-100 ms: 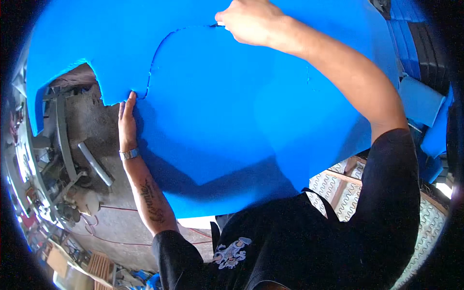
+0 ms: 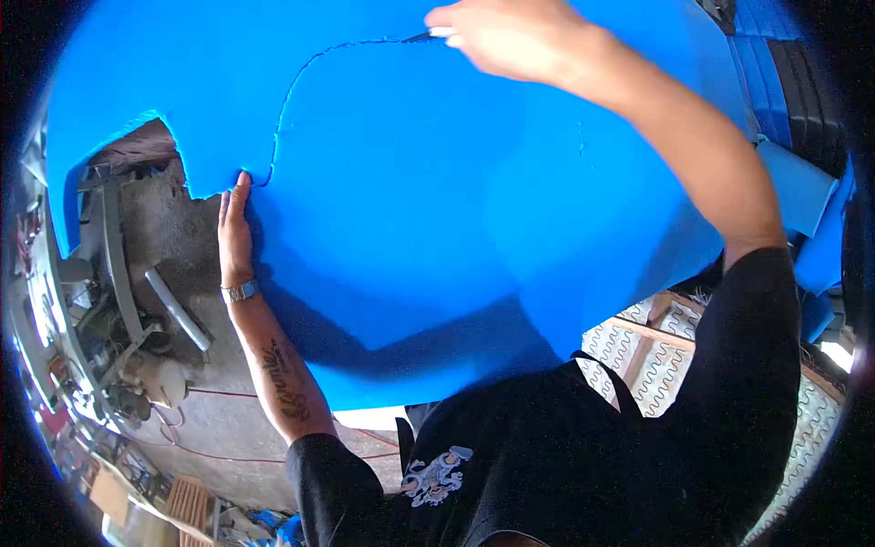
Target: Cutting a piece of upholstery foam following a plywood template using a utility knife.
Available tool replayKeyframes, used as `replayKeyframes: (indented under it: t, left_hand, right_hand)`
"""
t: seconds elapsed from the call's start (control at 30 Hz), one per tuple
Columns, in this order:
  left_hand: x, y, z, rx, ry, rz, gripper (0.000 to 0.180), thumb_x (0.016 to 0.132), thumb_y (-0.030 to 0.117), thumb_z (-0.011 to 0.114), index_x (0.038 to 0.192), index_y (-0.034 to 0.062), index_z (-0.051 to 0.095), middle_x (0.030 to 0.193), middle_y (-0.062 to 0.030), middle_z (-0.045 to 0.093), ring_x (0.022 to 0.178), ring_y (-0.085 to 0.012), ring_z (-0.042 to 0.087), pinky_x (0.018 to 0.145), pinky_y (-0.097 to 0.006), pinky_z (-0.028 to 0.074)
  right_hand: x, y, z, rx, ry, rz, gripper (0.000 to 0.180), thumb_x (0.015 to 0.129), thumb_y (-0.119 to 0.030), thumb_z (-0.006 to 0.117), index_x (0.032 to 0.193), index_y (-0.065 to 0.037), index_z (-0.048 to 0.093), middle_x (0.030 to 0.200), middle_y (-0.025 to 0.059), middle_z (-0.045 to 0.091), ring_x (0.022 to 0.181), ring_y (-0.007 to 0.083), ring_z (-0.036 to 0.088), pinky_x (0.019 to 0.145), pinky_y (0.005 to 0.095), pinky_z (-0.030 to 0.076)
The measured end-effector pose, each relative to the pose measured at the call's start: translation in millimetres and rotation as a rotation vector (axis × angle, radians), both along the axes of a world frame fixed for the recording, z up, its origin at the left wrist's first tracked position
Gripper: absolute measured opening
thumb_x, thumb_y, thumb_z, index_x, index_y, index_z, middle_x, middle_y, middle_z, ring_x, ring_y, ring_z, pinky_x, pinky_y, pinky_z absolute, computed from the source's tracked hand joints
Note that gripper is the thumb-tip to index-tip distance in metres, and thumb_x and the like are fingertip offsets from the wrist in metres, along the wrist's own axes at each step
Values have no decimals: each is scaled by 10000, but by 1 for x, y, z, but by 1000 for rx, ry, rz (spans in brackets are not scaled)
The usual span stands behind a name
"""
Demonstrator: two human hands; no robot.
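Observation:
A large blue foam sheet spreads in front of me, with a curved cut line running up from its left edge and across toward the far side. At the far end of that line, my right hand is closed around a knife. Its dark, thin blade tip meets the foam, and most of the handle is hidden in the fist. Against the sheet's left edge lies my left hand, fingers stretched out and a fingertip touching the foam beside the start of the cut. Its thumb cannot be made out.
An angular notch opens in the sheet at far left, above a concrete floor with a red hose and a grey bar. Wooden frames with wavy springs stand at right, below stacked blue foam pieces.
My right hand has moved right with the knife, and more of the blade shows. The cut line reaches slightly farther right. My left hand has shifted very slightly left with the foam's edge.

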State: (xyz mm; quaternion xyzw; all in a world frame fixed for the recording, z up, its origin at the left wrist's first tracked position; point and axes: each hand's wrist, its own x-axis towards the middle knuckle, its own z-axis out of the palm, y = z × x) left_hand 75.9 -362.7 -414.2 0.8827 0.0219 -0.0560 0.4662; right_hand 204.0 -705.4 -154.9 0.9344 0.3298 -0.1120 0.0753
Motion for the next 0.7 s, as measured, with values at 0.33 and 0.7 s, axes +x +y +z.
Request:
replayKeyframes:
  t: [0.33,0.7]
  left_hand:
    - [8,-15,20,-420,224,195,363,923,170,312,1242,123,478,1289,-73,451,1249,-253,325,1042,-335,238]
    - [2,34,-8,-2603,957,328,464,939,321,322,1276,13,405,1307,-80,409,1205,-181,359,1025,-299,226]
  right_hand:
    - [1,1,-8,-186,37,-48,152,749,-90,490,747,-11,620,715,206,605,673,336,619,567,435,498]
    - [-18,-32,6,229,-97,116,169,821,-170,459,789,-61,583,657,188,582,616,356,593,531,463,473]
